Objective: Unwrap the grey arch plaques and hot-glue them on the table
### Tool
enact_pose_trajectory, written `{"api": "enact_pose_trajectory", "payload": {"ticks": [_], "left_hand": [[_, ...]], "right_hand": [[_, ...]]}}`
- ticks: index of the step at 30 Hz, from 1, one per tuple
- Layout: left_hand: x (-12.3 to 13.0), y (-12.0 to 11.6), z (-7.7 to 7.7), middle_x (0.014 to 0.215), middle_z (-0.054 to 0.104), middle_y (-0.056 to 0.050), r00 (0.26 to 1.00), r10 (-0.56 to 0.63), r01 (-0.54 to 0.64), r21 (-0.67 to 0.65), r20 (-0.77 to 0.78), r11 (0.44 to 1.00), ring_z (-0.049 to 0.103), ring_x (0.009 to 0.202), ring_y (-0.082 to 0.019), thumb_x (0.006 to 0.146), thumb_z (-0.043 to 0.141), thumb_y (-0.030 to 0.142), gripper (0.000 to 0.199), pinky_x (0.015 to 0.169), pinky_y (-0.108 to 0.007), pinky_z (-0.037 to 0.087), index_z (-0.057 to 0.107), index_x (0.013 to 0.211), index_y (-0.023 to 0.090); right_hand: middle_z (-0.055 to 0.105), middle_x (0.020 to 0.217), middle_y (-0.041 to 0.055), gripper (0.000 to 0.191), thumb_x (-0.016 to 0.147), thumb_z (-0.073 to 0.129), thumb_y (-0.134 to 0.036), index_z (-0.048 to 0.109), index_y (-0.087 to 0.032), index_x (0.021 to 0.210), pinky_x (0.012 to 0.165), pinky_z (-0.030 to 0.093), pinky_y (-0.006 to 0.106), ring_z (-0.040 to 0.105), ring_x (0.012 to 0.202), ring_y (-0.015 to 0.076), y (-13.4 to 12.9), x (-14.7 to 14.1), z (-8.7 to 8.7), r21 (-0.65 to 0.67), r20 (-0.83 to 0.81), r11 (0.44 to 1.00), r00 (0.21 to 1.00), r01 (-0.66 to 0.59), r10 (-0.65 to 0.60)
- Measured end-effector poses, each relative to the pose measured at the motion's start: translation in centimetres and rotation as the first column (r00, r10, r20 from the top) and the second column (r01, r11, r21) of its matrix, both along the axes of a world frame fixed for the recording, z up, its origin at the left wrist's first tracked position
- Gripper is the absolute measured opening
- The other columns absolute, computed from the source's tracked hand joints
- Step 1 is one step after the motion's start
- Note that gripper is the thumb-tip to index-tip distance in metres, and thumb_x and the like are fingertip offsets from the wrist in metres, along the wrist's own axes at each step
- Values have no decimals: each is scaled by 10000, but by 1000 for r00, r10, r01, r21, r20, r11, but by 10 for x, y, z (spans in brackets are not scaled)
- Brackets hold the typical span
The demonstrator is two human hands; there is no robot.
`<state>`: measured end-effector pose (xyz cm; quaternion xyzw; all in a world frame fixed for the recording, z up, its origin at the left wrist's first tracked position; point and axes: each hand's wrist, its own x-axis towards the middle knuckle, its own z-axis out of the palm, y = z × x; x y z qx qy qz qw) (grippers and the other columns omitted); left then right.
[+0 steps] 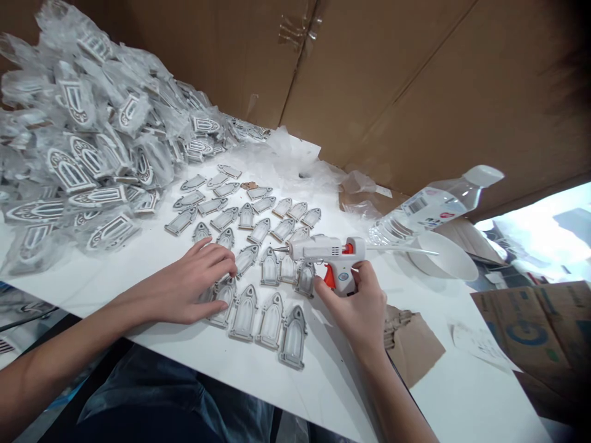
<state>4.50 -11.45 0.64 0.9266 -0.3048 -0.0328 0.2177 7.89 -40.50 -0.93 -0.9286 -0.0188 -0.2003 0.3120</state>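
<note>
Two bare hands, one hot glue gun, white table (332, 378). Right hand (357, 311) is closed around the handle of the white glue gun (316, 248), thumb near the one orange trigger. Gun points left; one glue stick (401, 248) pokes out its back. Nozzle is at the top of an arched window piece (269, 268) in the view; can't tell if touching. Left hand (196, 283) is half open, fingers bent, thumb apart, over the loose pieces; can't tell if it grips one.

Loose grey arched pieces: about thirty on the table, mostly between the hands and beyond. Four in the nearest row, leftmost partly under the left hand; three in a short row below the gun. One small brown piece (249, 185) sits among the far ones.

Left: one big heap of plastic-wrapped arched pieces (92, 141), too overlapped to count. Right: one clear bottle (427, 206) with white cap, one white bowl (457, 261) just beside it, one torn cardboard scrap (415, 347) near the right forearm. One printed carton (530, 332) stands at far right. Cardboard wall (397, 61) behind.
</note>
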Motion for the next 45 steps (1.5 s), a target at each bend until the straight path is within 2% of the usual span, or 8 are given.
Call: {"api": "enact_pose_trajectory", "payload": {"ticks": [5,9,12,17,25,31,38,45], "left_hand": [[-1,-2,-5,1171,511,-74,999,2,-3,11,40,1000,450,1141,-233,824,554,385,318,1126,-492,197,508,1084,207],[-1,-2,-8,1192,497,-77,1000,9,-10,45,26,999,427,1166,-235,846,513,343,287,1124,-506,187,497,1099,207],[-2,-1,-7,1208,486,-67,1000,5,-5,23,1,1000,420,1183,-235,827,526,330,305,1133,-497,186,495,1107,214],[-5,1,-6,1230,472,-68,1000,7,-7,7,-14,1000,405,1208,-253,764,594,357,406,1146,-508,174,478,1126,216],[-4,-4,-13,1275,441,-83,997,71,-71,33,2,997,373,1249,-270,790,568,400,383,1140,-574,106,468,1112,219],[-7,-2,-9,1296,427,-99,994,109,-109,33,18,993,313,1305,-267,818,547,470,411,1147,-569,74,459,1133,221],[-10,4,-6,1298,425,-86,993,112,-111,31,-25,993,335,1280,-261,805,552,330,376,1143,-567,116,449,1150,220],[-9,-5,-3,1303,411,-83,991,119,-116,56,-61,992,307,1303,-257,787,550,322,376,1156,-556,67,442,1131,214]], "right_hand": [[506,604,-51,336,638,653,-421,454,-201,796,467,317,214,386,466,91,-1,0,-2,-16,-24,1000,1000,14,-14],[501,598,-53,348,635,650,-437,455,-203,804,472,313,216,374,460,88,-1,0,-3,-18,-38,1000,999,20,-21],[498,601,-52,347,636,641,-443,453,-202,801,465,309,215,373,459,88,-2,0,-3,-22,-23,1000,1000,14,-14],[511,619,-47,339,641,640,-436,459,-201,805,473,314,215,389,472,92,-2,0,-3,-26,-12,1000,1000,3,-3],[547,648,-32,335,636,647,-416,477,-196,822,482,318,218,424,490,102,0,-1,-1,-24,-17,1000,1000,11,-12],[561,681,-28,344,634,646,-419,481,-200,841,509,327,225,443,519,109,1,-1,0,-18,-48,1000,999,25,-25],[563,695,-26,339,631,646,-413,473,-199,830,520,328,225,464,542,113,2,-1,0,-5,-43,1000,999,23,-23],[548,666,-36,339,623,642,-417,470,-204,824,515,330,226,450,528,110,2,-1,-1,-9,-58,999,998,39,-40]]}}
